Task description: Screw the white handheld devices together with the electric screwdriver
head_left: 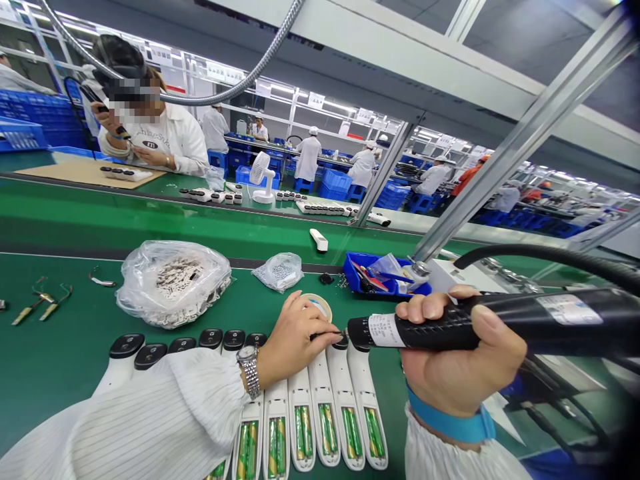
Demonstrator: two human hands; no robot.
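Note:
My right hand [460,360] is wrapped round a black electric screwdriver [425,330], held level with its tip pointing left. My left hand [295,340] meets that tip, thumb and forefinger pinched together; what they hold, if anything, is too small to name. Beneath them lies a row of white handheld devices [323,380] with black heads. Several have uncovered compartments showing green batteries [327,427]. My left sleeve covers part of the row. Just behind my left hand is a roll of tape [320,305], partly hidden by the fingers.
A clear bag of small white parts [175,283] and a smaller bag of screws [280,272] lie behind the row. A blue tray [385,293] holds tools. Loose wired parts [43,303] lie left. Across the bench, a person [150,127] holds a tool. A metal post [520,133] slants at right.

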